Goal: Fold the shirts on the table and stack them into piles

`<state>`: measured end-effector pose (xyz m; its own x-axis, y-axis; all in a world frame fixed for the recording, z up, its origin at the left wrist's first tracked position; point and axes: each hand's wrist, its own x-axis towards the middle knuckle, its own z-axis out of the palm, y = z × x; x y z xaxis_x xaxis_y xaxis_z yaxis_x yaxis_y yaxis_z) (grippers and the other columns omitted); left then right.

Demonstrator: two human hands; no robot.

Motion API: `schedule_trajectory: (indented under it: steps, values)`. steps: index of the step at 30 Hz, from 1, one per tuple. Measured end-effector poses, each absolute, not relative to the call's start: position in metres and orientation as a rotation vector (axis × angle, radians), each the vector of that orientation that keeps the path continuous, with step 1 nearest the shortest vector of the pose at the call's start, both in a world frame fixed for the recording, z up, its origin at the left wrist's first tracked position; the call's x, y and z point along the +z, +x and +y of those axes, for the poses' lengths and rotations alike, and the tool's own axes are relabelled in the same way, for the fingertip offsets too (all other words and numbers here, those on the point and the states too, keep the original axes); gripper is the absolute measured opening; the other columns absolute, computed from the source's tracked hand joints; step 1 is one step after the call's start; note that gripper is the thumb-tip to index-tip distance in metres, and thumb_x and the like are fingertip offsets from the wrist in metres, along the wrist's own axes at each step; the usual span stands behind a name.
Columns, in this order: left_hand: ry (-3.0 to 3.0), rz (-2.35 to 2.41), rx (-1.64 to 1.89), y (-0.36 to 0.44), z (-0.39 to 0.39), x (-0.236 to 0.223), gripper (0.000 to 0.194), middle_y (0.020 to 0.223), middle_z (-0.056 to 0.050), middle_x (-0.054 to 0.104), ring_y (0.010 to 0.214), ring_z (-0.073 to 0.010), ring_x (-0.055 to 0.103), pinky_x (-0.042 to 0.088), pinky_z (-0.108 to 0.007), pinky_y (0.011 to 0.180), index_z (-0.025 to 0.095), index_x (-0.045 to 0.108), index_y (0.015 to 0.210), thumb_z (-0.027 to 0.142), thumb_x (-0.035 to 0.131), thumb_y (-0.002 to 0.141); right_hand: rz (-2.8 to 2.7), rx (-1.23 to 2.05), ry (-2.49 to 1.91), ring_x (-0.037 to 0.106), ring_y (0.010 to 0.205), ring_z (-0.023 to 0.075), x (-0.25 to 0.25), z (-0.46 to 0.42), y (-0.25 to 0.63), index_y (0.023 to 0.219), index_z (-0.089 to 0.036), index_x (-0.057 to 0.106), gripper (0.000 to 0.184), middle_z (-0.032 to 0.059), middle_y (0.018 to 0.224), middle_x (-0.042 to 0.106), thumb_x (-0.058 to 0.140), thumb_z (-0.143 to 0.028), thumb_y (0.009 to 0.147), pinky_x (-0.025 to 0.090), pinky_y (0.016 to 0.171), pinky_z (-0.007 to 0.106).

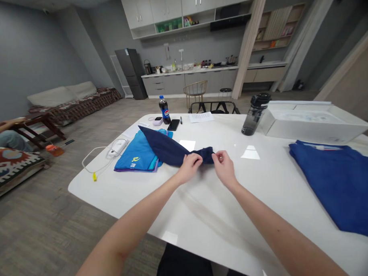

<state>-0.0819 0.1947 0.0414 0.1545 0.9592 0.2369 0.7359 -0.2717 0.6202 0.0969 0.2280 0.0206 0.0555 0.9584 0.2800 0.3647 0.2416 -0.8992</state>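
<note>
A dark navy cloth (169, 147), perhaps a garment, stretches across the white table (161, 187), lifted partly off it. My left hand (189, 166) is closed on its near edge around the middle. With pinched fingers, my right hand (224, 166) grips the cloth's right end. The cloth's far left part tapers to a point and lies over a folded stack of shirts, whose top one is a bright blue shirt (136, 153) with a small yellow and white print. Teal and purple edges show beneath it. My left fingertips are partly hidden.
Behind the stack stand a cola bottle (164, 109) and a black phone (173, 125). A white adapter with a cable (118, 147) lies left. Right are a dark tumbler (255, 114), a white box (316, 123) and a folded blue garment (339, 181). A person's arm (7, 126) shows far left.
</note>
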Motion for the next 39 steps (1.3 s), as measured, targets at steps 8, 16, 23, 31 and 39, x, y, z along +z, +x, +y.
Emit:
schedule_trajectory:
  steps: [8,16,23,31,39]
  values:
    - [2.047,0.848,0.602,0.018,0.143,0.025,0.019,0.120,0.000,0.073,0.108,-0.0151,0.068,0.056,-0.028,0.095,0.032,0.072,0.094,0.036,0.054,0.097,-1.854,0.841,-1.371,0.064,0.082,0.0187,0.012,0.230,0.195,0.102,-0.021,0.069,0.021,0.0045,0.096,0.072,0.060,-0.036,0.091,0.050,0.079,0.032]
    - [1.969,2.157,0.422,-0.010,0.231,-0.010,0.061,0.160,-0.020,0.040,0.151,-0.0373,0.033,0.029,-0.058,0.120,0.017,0.046,0.150,0.051,0.043,0.099,-2.274,0.703,-1.392,0.067,0.105,0.0234,-0.006,0.199,0.192,0.128,-0.018,0.067,0.036,0.0125,0.121,0.065,0.058,-0.035,0.097,0.049,0.098,0.036]
    - [2.103,2.062,0.169,0.009,0.318,-0.032,0.071,0.171,-0.009,0.017,0.158,-0.0348,0.011,0.012,-0.059,0.126,0.028,0.028,0.163,0.062,0.024,0.100,-2.147,0.622,-1.555,0.065,0.109,0.0235,0.001,0.195,0.183,0.128,-0.020,0.059,0.035,0.0117,0.123,0.060,0.060,-0.038,0.098,0.049,0.096,0.034]
    - [2.271,1.979,0.235,0.054,0.388,-0.036,0.065,0.169,-0.009,0.025,0.157,-0.0333,0.018,0.011,-0.057,0.126,0.027,0.035,0.160,0.055,0.024,0.103,-2.057,0.800,-1.558,0.062,0.091,0.0185,-0.002,0.188,0.187,0.093,-0.021,0.063,0.008,0.0037,0.097,0.060,0.068,-0.023,0.088,0.047,0.087,0.032]
    - [2.282,1.999,0.497,0.091,0.344,-0.018,0.045,0.139,-0.022,0.057,0.134,-0.0394,0.048,0.033,-0.059,0.114,0.012,0.063,0.128,0.043,0.052,0.097,-2.037,1.061,-1.469,0.057,0.076,0.0148,0.009,0.169,0.180,0.077,-0.021,0.056,0.014,-0.0005,0.081,0.062,0.068,-0.014,0.079,0.043,0.070,0.027]
